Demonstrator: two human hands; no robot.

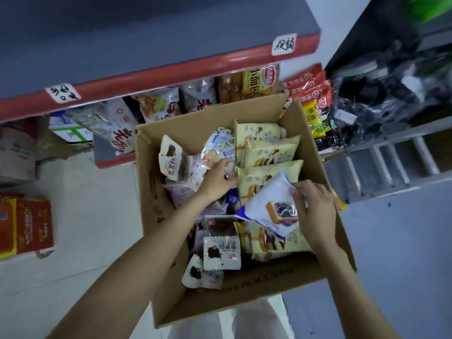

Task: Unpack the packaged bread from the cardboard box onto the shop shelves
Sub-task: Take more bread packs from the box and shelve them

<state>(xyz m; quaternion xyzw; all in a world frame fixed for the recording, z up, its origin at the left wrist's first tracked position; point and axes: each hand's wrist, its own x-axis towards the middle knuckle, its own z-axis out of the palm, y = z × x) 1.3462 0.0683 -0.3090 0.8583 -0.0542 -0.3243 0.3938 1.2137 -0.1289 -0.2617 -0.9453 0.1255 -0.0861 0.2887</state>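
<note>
Picking is in hand: a white bread packet is gripped by the right hand over the cardboard box, while cream packets are touched by the left hand, fingers loosely curled (grasp unclear). Next, probably a lift toward the shelf at twelve o'clock.

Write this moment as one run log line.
right hand: grips white bread packet | left hand: on packets | brown cardboard box: mostly full

Open cardboard box full of packaged bread, below stocked shelves.
</note>
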